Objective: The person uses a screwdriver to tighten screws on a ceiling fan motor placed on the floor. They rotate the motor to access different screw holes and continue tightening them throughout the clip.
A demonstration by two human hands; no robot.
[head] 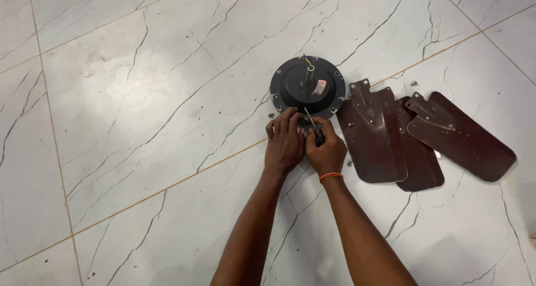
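Nearest, both forearms reach out over the floor (pixel 139 124). The left hand (pixel 283 143) presses the near edge of the motor (pixel 307 87); the right hand (pixel 326 151) is clenched on a screwdriver (pixel 314 127) at that edge. Three blades (pixel 391 138) already lie detached right of it, loose screws (pixel 414 83) about. No containers visible.

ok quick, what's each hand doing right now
Left hand: fingers curled, resting at the edge of the fan motor; a grip cannot be told.
Right hand: closed on a screwdriver.
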